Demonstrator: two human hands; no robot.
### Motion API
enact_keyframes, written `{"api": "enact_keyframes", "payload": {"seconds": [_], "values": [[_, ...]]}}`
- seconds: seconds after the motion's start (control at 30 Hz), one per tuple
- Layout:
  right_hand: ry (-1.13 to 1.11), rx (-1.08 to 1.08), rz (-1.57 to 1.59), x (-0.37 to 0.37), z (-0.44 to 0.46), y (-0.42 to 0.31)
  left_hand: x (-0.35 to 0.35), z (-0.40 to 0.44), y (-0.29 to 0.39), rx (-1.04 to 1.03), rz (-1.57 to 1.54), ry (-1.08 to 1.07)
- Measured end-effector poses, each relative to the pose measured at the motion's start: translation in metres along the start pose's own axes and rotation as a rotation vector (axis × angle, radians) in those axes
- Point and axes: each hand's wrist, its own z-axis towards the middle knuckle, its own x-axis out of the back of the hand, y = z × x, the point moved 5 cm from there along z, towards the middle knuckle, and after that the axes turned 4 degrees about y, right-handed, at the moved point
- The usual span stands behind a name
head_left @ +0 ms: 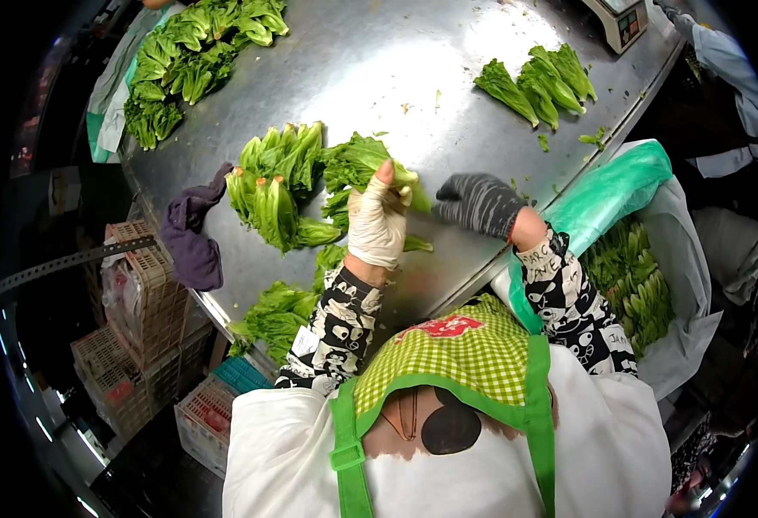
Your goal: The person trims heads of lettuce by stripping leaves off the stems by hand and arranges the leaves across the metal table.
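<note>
Gripping a long, leafy green lettuce (355, 161) at its 12 o'clock, the curled, white-gloved left hand (379, 224) seemingly points the pale stem (406, 178) toward the striped, dark-gloved right hand (477, 205) at 3 o'clock, half-curled, its contents too blurred to tell.

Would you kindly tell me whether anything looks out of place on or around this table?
Two minor things: green leaf scraps lie loose on the metal table near its right-hand edge, apart from the lettuce bunches, like litter; and a crumpled purple cloth lies draped over the left edge, untidily close to them.
</note>
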Motion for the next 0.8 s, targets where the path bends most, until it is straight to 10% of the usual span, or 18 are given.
{"api": "enact_keyframes", "payload": {"seconds": [0.3,0.5,0.73,0.8], "values": [[0.205,0.418,0.239,0.008,-0.005,-0.021,0.001,0.003,-0.021,0.028,0.3,-0.047],[0.323,0.319,0.362,0.036,-0.006,-0.009,0.0,0.005,-0.033,0.016,0.32,-0.148],[0.814,0.313,0.479,0.186,0.037,0.127,-0.027,-0.014,-0.009,-0.738,1.645,-0.418],[1.025,0.008,0.254,0.241,0.026,0.122,-0.045,-0.023,-0.016,-0.863,1.888,-0.497]]}}
